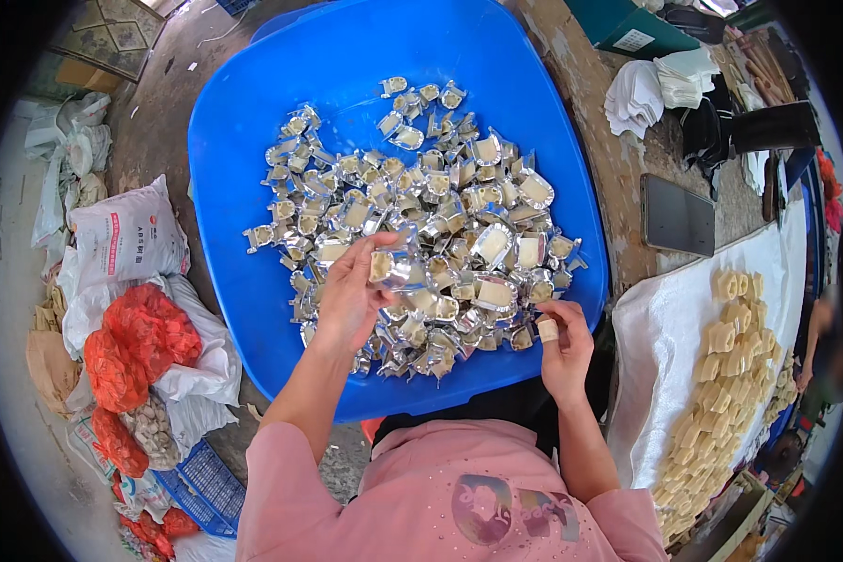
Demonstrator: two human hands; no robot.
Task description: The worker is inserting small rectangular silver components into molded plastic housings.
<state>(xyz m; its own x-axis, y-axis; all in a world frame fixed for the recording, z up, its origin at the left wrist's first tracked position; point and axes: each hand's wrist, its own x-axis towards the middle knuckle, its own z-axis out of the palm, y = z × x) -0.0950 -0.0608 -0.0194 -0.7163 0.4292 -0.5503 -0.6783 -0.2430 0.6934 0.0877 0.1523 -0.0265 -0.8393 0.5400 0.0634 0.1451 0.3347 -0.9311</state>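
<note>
Over the blue tub's middle, the left hand pinches a silver-and-cream piece, probably held up to clear the pile, which the tub's walls seem to contain; the right hand curls at the tub's near-right side; whether it grips anything, I cannot tell.

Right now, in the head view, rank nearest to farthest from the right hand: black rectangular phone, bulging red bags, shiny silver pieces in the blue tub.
1. Silver pieces in the tub, beside the right hand.
2. Black phone, ahead and right.
3. Red bags, far left, past the tub.
</note>
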